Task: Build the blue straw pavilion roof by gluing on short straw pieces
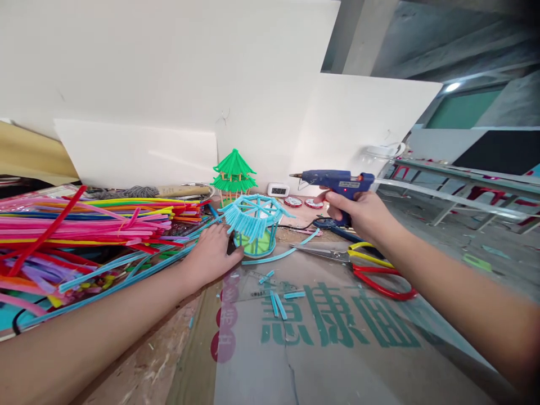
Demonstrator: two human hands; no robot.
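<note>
My right hand (358, 211) is wrapped round the handle of a blue hot glue gun (331, 179), raised above the table with its nozzle pointing left. A small red light shows on the gun's body. My left hand (213, 250) is at the left edge of a small light-blue pavilion model (255, 219) made of pipe cleaners, thumb at its base; some fingertips are hidden. The model has a spoked roof frame, covered with short strips at the front left, and a green floor. Short blue pipe cleaner pieces (278, 305) lie in front, near a clear set square (253, 287).
Scissors (333, 254) with red and yellow handles lie open at right. Colourful pipe cleaners (84, 225) are heaped at left. A green tiered pavilion model (234, 171) stands behind, beside a digital timer (278, 189). A white board (169, 67) closes off the back.
</note>
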